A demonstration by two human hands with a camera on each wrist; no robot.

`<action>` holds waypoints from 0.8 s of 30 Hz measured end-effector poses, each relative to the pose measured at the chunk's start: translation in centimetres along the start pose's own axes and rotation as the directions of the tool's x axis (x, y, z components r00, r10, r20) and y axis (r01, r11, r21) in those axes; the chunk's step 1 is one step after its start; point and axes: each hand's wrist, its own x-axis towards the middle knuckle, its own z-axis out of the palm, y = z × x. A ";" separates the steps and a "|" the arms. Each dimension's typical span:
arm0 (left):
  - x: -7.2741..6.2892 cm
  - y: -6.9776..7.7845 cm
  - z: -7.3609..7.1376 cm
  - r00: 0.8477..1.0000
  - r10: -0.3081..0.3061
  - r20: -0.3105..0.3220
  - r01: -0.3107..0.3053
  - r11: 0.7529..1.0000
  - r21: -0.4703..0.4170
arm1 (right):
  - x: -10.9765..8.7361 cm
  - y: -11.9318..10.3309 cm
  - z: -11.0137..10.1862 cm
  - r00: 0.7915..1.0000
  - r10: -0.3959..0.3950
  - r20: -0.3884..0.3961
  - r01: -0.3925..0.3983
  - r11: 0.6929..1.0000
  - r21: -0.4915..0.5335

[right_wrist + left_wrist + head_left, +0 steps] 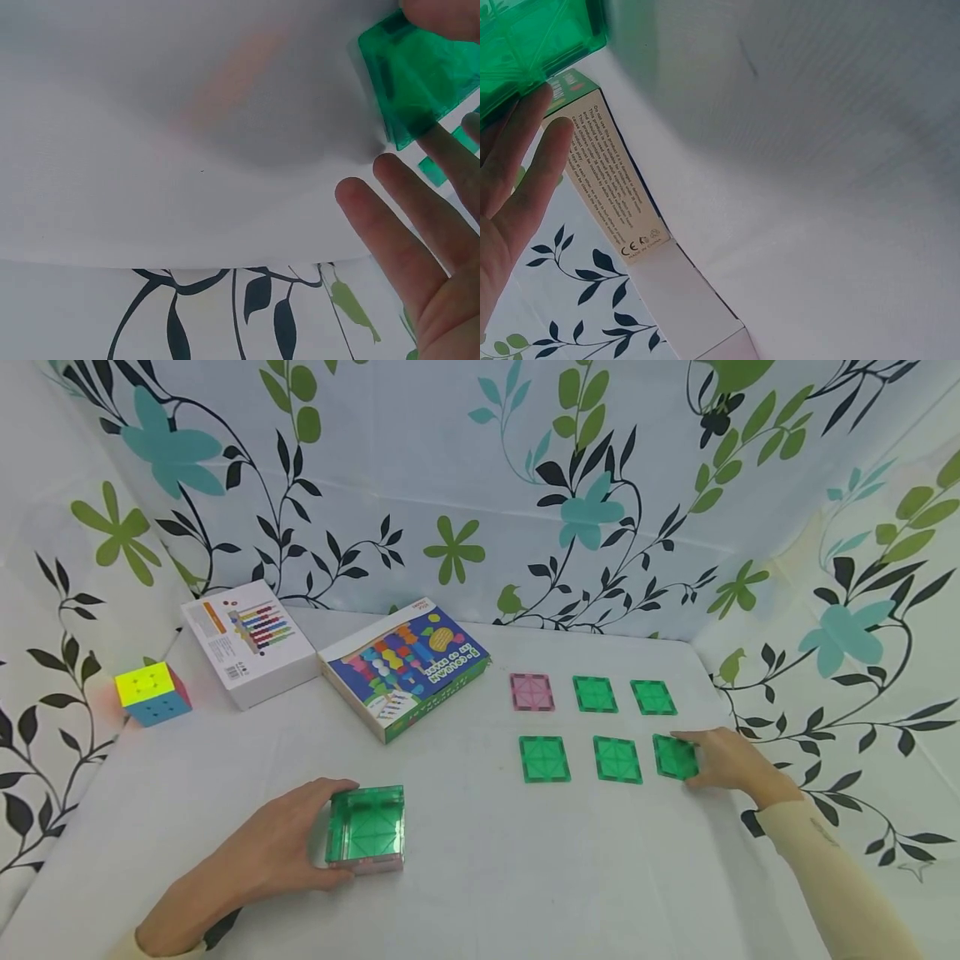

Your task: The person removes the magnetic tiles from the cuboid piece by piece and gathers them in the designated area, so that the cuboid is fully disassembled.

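In the head view, my left hand (273, 839) grips a small box shape of see-through magnetic tiles (369, 833), green on top with a pinkish lower side. Its thumb lies at the near corner and its fingers at the far left corner. Part of this green shape (536, 45) also shows beside the fingers in the left wrist view. Over on the right, my right hand (731, 764) pinches a green square magnetic tile (675, 757) between thumb and fingers. The same tile (427, 75) looks tilted in the right wrist view, where two other fingers stay extended, off it.
Left of the held tile lie two green tiles (618, 760); behind them are a pink tile (532, 692) and two more green ones. A blue game box (408, 664), a white box (251, 639) and a puzzle cube (153, 693) stand at the back left. Patterned cloth surrounds the table.
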 end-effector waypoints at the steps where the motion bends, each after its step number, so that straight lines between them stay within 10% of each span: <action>1: 0.0 0.0 0.0 1.000 0.000 -0.001 0.000 1.000 0.000 | 0.1 -0.1 0.0 1.000 -0.001 0.004 0.001 1.000 -0.006; 17: -0.3 -0.1 0.0 1.000 0.015 -0.014 -0.015 1.000 0.003 | -0.2 -0.7 -0.3 1.000 -0.007 0.019 0.007 1.000 -0.003; 24: 0.0 0.0 0.0 1.000 0.001 0.010 -0.001 1.000 -0.015 | -1.4 -8.6 -4.6 0.953 -0.235 -0.193 0.244 0.970 0.022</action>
